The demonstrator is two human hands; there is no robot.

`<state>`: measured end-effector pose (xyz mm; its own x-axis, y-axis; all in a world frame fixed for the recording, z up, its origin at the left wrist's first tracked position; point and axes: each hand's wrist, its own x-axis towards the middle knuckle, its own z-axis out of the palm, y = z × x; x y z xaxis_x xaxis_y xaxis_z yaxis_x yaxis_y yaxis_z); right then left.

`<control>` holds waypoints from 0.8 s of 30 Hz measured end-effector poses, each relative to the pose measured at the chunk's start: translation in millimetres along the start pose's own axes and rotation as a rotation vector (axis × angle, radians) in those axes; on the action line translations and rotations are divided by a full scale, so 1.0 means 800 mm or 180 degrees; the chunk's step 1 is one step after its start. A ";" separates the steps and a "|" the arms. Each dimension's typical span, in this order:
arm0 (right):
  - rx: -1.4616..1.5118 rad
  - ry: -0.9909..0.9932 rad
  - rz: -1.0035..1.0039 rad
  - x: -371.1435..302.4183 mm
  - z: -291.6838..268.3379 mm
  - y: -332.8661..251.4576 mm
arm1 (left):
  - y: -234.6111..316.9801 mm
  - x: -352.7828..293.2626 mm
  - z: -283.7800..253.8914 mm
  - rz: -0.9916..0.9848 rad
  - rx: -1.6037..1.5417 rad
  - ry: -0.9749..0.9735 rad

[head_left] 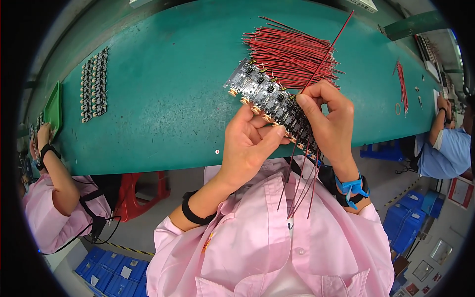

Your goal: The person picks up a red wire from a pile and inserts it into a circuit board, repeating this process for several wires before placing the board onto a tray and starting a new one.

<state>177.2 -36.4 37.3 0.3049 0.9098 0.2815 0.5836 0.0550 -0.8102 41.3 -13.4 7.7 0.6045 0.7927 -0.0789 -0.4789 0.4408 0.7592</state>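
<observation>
My left hand [250, 146] grips the lower edge of a long panel of joined circuit boards [257, 86], thumb on top and fingers beneath. The panel is tilted, running from upper left to lower right, with black parts and small tan round pieces along its near edge. Between thumb and index finger, my right hand [330, 119] pinches a thin dark red wire [332, 47] over the panel's far edge; its upper end points up and right. Several similar wires [297, 190] hang from the panel's right part over my shirt. My right hand hides some of the boards.
Behind the panel lies a heap of red wires [292, 57] on the green table [168, 89]. More board panels [94, 85] and a green tray [54, 111] are at left, a small wire bundle [402, 89] at right. Co-workers sit on both sides, near a red stool [136, 198].
</observation>
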 end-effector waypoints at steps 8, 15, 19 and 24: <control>-0.0018 -0.0039 0.0290 -0.003 -0.002 -0.005 | 0.000 0.001 0.001 0.0034 -0.0039 -0.0001; -0.0049 -0.0014 0.0201 -0.003 -0.002 -0.006 | 0.000 0.000 0.002 0.0047 0.0017 0.0013; -0.0095 -0.0062 0.0073 -0.003 -0.003 -0.004 | -0.001 -0.001 0.001 0.0059 -0.0001 0.0018; -0.0095 -0.0015 -0.0044 -0.004 -0.005 -0.002 | -0.001 -0.001 0.002 0.0076 0.0014 0.0012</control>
<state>178.1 -41.2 39.3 0.2932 0.9110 0.2900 0.6100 0.0553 -0.7905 42.0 -15.2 7.8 0.5905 0.8046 -0.0631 -0.4904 0.4198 0.7638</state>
